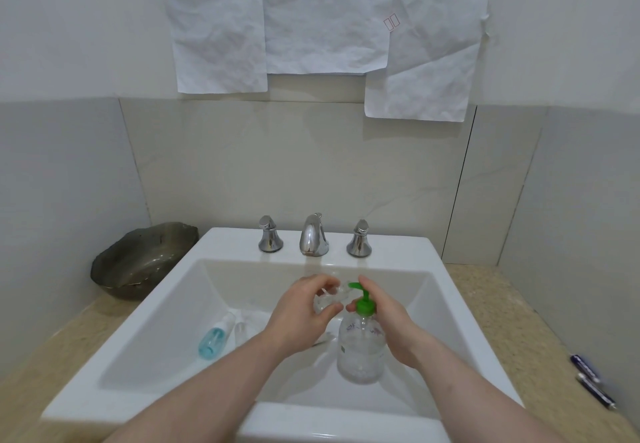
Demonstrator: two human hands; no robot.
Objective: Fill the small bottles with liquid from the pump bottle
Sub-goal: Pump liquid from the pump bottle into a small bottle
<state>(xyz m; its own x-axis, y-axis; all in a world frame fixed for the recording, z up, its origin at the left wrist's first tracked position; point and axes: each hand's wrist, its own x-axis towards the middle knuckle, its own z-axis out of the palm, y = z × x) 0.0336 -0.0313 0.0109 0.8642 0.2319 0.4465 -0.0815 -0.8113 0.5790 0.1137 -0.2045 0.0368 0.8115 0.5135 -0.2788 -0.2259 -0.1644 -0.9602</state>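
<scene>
Nearest, two bare forearms reach in over the front rim of the white sink (pixel 145 314). On the counter (pixel 502 304) at the right edge lie two dark pens (pixel 594 385). The pump bottle (pixel 360 349) stands upright in the basin, right of centre, clear with a green pump head. The right hand (pixel 389 324) is on it: the fingers curl round the green collar and neck, and one finger lies along the top of the pump, over the spout. The left hand (pixel 304 307) holds a small clear bottle (pixel 330 298) just left of the spout, thumb and fingers curled round it; its mouth seems to sit near the green nozzle, though whether they touch I cannot tell. Left of the hands, on the sloping basin floor, lies a blue bottle (pixel 216 337) on its side with a clear cap, and just beside it another clear bottle (pixel 240 328), hard to make out. Further back, a chrome faucet (pixel 313 234) with two handles stands on the sink's rear ledge. A dark glass bowl (pixel 138 259) sits on the counter at the left, by the wall. Crumpled white paper sheets (pixel 325 19) hang on the wall above.
</scene>
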